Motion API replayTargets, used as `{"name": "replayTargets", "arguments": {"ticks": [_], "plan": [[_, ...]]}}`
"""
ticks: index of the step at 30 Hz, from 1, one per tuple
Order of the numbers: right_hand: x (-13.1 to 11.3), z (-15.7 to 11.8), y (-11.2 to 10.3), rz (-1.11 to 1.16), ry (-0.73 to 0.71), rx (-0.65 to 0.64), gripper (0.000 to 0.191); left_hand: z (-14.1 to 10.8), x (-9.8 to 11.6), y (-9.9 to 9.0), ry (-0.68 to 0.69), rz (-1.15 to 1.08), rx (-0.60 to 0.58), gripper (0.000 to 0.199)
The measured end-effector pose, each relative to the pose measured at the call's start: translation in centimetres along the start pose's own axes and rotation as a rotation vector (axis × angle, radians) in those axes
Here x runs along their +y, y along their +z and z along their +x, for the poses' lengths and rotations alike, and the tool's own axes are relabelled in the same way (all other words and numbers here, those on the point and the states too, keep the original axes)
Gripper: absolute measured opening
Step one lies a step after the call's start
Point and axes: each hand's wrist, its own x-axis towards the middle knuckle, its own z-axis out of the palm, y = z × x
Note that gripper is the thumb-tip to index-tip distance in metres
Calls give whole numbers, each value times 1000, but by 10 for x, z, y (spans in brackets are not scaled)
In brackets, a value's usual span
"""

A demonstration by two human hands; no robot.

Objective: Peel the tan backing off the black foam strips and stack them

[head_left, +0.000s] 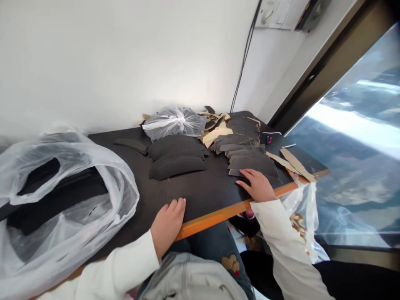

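I am seeing both hands backs upward, with nothing visibly gripped. The left hand [168, 225] is resting on the near edge of the flat black worktop with orange edging [206, 196], its fingers loosely together. The right hand [260, 186] is lying with thumb and fingers apart, fingertips touching the nearest of the thin, curved dark-grey pieces fanned at the right [251, 161].

I am judging the work to be partway along. Left of that fan, the neat stacks of curved black pieces [176, 166] are sitting tidily, so their arranging is looking done; the fan is lying loose and overlapping, so it is probably what is left. I cannot tell whether the black material [84, 183] inside the large translucent plastic bag [126, 179] is finished.

Counting outward, I am making out two hands, one large bag at the left, two neat stacks, one behind the other, and one small bundle of black strips [131, 145] beside them. Two long tan strips [296, 163] are lying right of the fan. Farther back, one knotted clear plastic bag [178, 125] is standing beside tan and black scraps [218, 132]. The fanned pieces and scraps are overlapping too much to count.
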Motion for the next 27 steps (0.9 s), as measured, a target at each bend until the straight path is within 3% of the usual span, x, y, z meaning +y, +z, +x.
{"name": "replayTargets", "arguments": {"ticks": [3, 7, 12, 19, 22, 24, 27], "plan": [[-8, -18, -5, -16, -65, -49, 49, -7, 6, -3, -104, -110, 21, 39], [-21, -51, -13, 70, -130, -73, 52, -6, 12, -10, -228, -330, 152, 30], [-33, -74, -14, 135, -138, 24, 35, -3, 34, 2, -226, -475, 209, 35], [-24, -35, -19, -45, -295, 7, 25, -6, 33, 11, -209, -540, 176, 38], [-22, -15, -27, -118, -289, 34, 23, -7, 29, 7, -228, -659, 192, 36], [-30, -12, -35, -190, -275, 118, 22, -5, 29, 0, -312, -848, 231, 30], [-59, -25, -44, -200, -331, 282, 20, 3, 29, -17, -511, -1383, 225, 30]]}}
